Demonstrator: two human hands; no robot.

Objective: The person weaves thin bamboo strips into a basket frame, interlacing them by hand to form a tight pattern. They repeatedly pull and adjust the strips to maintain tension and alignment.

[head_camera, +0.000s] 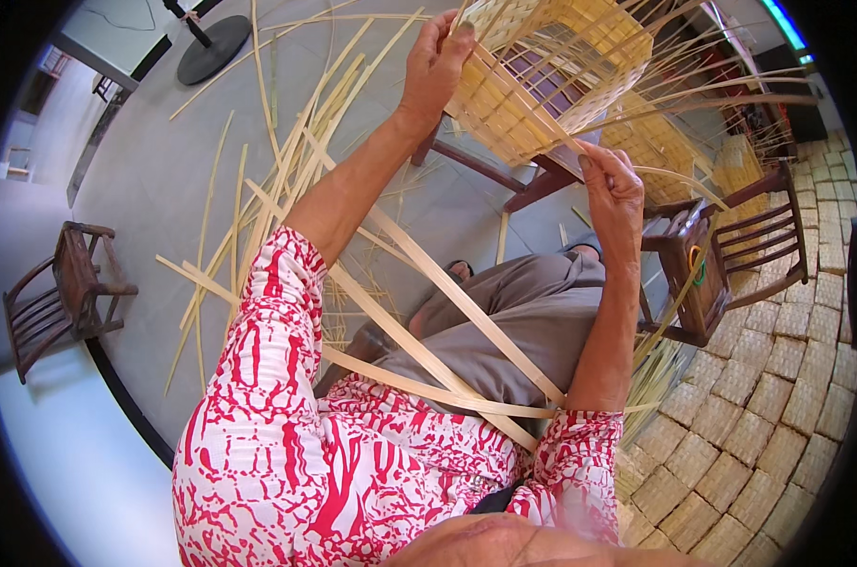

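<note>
A partly woven bamboo basket rests on a dark red wooden stand at the upper right, its loose upright strips fanning out to the right. Along its near side runs a flat bamboo strip. My left hand pinches the strip near the basket's upper left corner. Lower right, my right hand grips the strip between thumb and fingers by the near corner, and a thin end curves off to the right. Several wide bamboo strips lie across my lap, passing under or beside my forearms.
Long bamboo strips litter the grey floor at the left. A small wooden chair stands far left, another at right with rings on its seat. Woven bamboo pieces cover the right side. A round black base stands upper left.
</note>
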